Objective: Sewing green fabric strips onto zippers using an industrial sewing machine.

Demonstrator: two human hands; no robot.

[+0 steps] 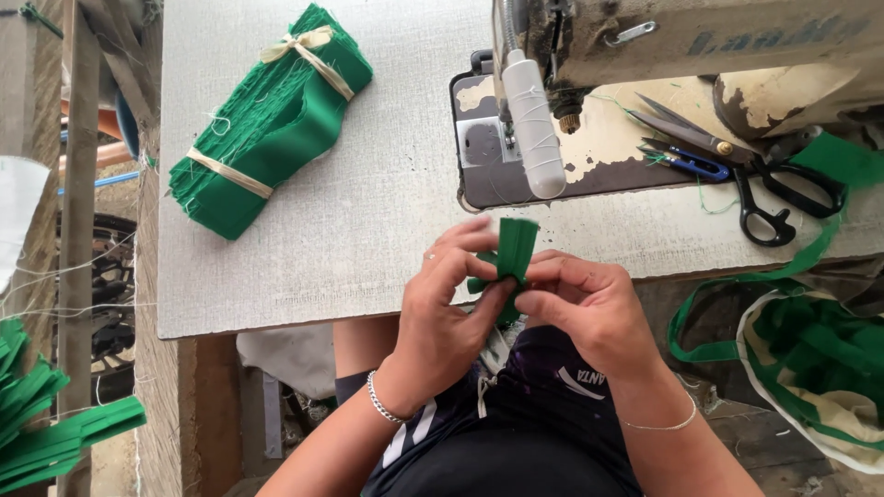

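Held at the near edge of the tabletop (304, 267), between both hands: a small folded green fabric strip (514, 248), standing roughly upright, its top end fanned into narrow pleats, its lower part pinched out of sight. Left hand (442, 313) closed around the strip's left side, thumb and forefinger pressed on the fold, other fingers loosely curled; bead bracelet at the wrist. Right hand (585, 308) closed on the strip's right side, fingertips meeting those of the left; thin chain at the wrist.

Lay far left on the tabletop: a thick bundle of green fabric pieces (272, 120), bound twice with pale cloth ties, loose threads trailing. Stood at the top right: an old cream sewing machine (700, 46), paint chipped, a white cylindrical lamp (534, 124) wrapped in thread hanging beside its needle. Rested on the machine bed: black-handled scissors (746, 166) and small blue thread snips (686, 161), close together. Sagged at the lower right: a white sack (829, 405) stuffed with green strips, cut off by the frame edge.

Printed lettering on the machine arm and on the dark shorts present, partly cropped. Needle area too shadowed to make out. More green strips (46, 433) at the lower left, only partly in view
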